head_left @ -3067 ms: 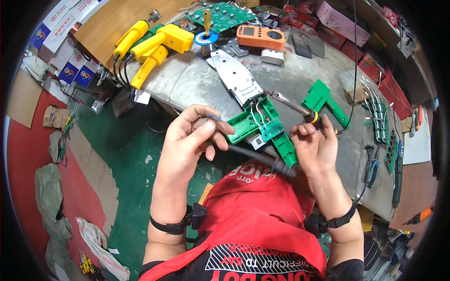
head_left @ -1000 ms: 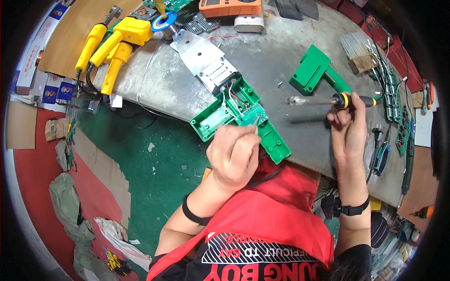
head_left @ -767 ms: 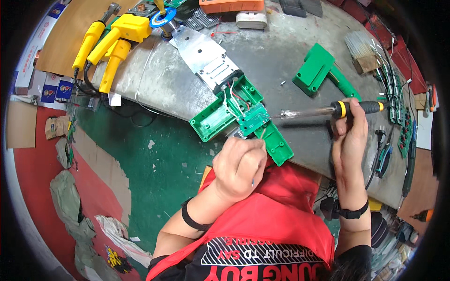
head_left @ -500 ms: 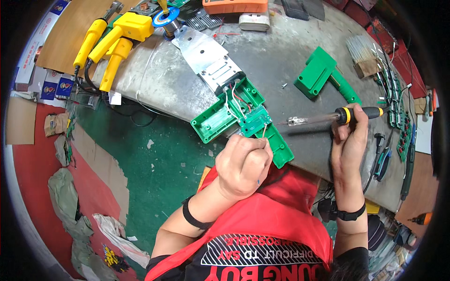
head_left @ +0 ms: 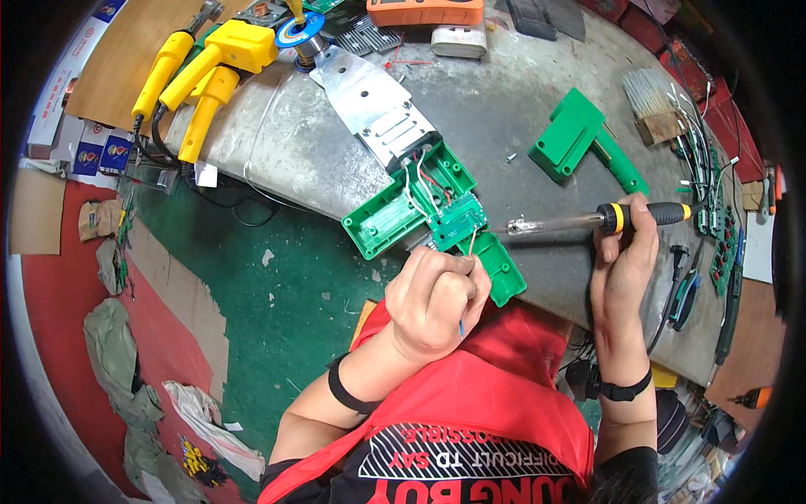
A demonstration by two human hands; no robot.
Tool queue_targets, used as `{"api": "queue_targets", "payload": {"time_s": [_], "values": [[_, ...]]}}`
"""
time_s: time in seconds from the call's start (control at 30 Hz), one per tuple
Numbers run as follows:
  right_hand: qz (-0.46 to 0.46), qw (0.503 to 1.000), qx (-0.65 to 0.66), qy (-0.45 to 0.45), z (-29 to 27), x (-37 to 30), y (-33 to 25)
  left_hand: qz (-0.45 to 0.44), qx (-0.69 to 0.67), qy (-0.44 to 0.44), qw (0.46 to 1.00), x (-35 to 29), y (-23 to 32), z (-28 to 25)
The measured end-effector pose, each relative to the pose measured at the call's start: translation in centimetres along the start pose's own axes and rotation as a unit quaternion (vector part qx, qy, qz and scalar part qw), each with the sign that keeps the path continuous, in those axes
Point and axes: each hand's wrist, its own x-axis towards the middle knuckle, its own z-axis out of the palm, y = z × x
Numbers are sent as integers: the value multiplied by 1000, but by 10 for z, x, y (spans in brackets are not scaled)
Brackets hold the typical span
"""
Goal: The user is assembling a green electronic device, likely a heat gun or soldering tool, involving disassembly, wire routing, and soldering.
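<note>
My left hand [head_left: 437,301] is closed in a pinch on a thin pale wire [head_left: 473,242], whose upper end meets the green circuit board [head_left: 460,220]. A bit of blue shows below my fingers. The board rests over an open green plastic housing [head_left: 378,220], with white and red wires running from it toward a metal plate assembly [head_left: 395,134]. In my right hand [head_left: 625,260] is a soldering iron [head_left: 613,218] with a black and yellow handle. Its metal barrel points left, and the tip lies near the board's right edge; whether they touch I cannot tell.
A closed green housing with a handle [head_left: 579,139] lies to the right. Yellow-handled tools [head_left: 222,63] and a solder spool [head_left: 300,35] sit at the far left. Loose wires and boards [head_left: 714,202], plus pliers [head_left: 687,294], lie along the right side.
The soldering iron has tilted slightly, its barrel end now lower and a little further left. My left hand stays almost in place with the wire at the board.
</note>
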Motion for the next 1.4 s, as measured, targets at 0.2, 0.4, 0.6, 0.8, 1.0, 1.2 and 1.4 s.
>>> {"api": "queue_targets", "payload": {"time_s": [0.2, 0.4, 0.6, 0.8, 1.0, 1.2, 1.4], "values": [[-18, 1000, -14, -3, -1, -1, 2, -9, -3, 1, 1000, -3, -2, 3], [-31, 999, -23, 1, 5, -4, 1, -13, -12, 1, 1000, -3, 0, 3], [-50, 997, -39, -32, 5, -6, 0, -21, -14, -2, 1000, -2, 2, 2], [-66, 996, -39, -33, 5, -6, 1, -22, -16, 1, 1000, -1, 2, 2], [-81, 994, -58, -37, 7, -8, 0, -30, -7, 6, 1000, -2, 3, 1], [-88, 994, -60, -37, 8, -8, 0, -35, -4, 2, 999, -1, 3, 1], [-95, 993, -59, -47, 7, -9, 0, -42, 1, 3, 999, -1, 2, 1]]}}
